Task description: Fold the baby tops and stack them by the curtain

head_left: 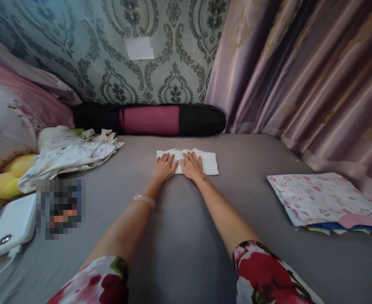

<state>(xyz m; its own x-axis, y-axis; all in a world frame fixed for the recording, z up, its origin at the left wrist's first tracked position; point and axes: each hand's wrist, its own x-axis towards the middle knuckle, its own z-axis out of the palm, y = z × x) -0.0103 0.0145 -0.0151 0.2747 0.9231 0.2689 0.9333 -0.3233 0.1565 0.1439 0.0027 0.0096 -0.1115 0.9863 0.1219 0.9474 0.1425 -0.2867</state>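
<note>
A folded white cloth [209, 164] lies flat on the grey bed sheet [186, 219], in the middle of the head view. My left hand [165, 166] presses on its left part with the palm down and fingers stretched out. On the middle of the cloth rests my right hand [191, 165], likewise flat with its fingers spread a little. The two hands are side by side with a narrow gap between them. Whether the cloth is a garment or a towel I cannot tell.
At the right lies a stack of folded patterned cloth [328, 198]. A rumpled light garment [75, 154] and a white power bank [13, 223] with a cable are at the left. Along the wall stretches a black and maroon bolster-shaped bag [149, 120]; curtains [284, 63] hang at the right.
</note>
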